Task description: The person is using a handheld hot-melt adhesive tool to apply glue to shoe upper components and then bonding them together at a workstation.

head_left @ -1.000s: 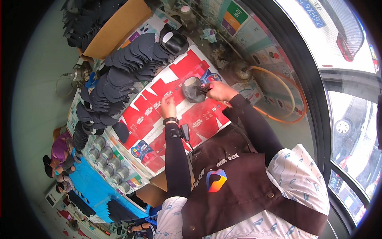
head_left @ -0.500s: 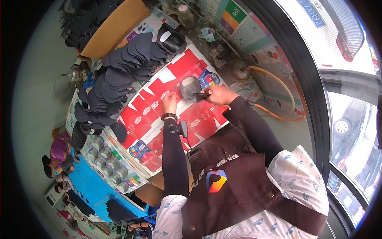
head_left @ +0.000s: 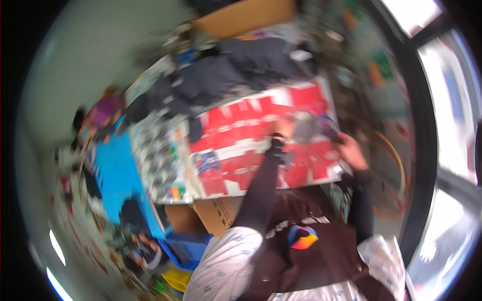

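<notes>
Motion blurs the whole head view. My left hand (head_left: 284, 129) is over the red-and-white printed sheet (head_left: 236, 150), right beside a grey rounded piece (head_left: 304, 126). Its fingers are smeared, so I cannot tell whether they grip the piece. On the piece's other side, my right hand (head_left: 350, 152) is closed around a small dark hand tool (head_left: 331, 133) near the sheet's right edge. The tool's exact kind is lost in the blur. A dark band circles my left wrist, and both forearms wear black sleeves.
Dark curved pieces (head_left: 211, 78) lie in overlapping rows along the far side. Several round metal-looking items (head_left: 159, 150) stand left of the sheet. A cardboard box (head_left: 246, 17) is at the back, an orange hose (head_left: 396, 160) at right, and people work around a blue table (head_left: 118, 175).
The whole view has swung, shifting the table scene rightward. My right hand with the dark tool has drawn away from the grey piece, while my left hand has come close to it.
</notes>
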Demonstrator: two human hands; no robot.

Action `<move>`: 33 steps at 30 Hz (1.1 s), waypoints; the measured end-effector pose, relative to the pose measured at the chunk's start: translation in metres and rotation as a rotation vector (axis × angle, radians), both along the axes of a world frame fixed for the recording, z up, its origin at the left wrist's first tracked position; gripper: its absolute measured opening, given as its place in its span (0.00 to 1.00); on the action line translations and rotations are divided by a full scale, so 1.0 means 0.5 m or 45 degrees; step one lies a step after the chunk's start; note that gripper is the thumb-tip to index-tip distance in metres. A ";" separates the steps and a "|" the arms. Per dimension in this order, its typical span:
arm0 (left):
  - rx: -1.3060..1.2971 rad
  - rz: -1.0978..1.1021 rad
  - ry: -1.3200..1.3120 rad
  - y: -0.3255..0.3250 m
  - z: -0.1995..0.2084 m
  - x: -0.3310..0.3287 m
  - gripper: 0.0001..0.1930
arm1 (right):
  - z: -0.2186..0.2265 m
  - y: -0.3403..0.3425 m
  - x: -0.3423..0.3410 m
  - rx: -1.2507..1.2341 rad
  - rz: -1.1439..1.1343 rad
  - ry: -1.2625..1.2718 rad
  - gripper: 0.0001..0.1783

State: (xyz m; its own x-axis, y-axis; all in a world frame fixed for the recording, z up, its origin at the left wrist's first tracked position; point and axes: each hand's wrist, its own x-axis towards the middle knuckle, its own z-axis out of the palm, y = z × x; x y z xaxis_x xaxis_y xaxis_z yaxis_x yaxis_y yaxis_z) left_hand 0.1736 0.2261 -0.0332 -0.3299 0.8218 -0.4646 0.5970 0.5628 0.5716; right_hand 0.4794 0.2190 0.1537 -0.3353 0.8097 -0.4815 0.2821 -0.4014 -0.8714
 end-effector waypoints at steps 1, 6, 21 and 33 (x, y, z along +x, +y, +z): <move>-0.071 -0.233 -0.092 0.053 0.068 0.146 0.15 | -0.006 -0.008 0.111 -0.021 -0.123 -0.122 0.16; -0.115 -0.185 0.130 -0.012 0.016 -0.022 0.18 | 0.035 -0.055 -0.019 -0.017 -0.107 0.068 0.13; 0.635 0.940 -0.892 -0.821 0.199 -0.686 0.09 | -0.041 -0.154 -0.161 0.098 -0.039 -0.242 0.22; 0.807 1.969 -0.954 -1.110 0.122 -1.012 0.17 | -0.240 -0.162 -0.014 0.591 0.264 -1.689 0.40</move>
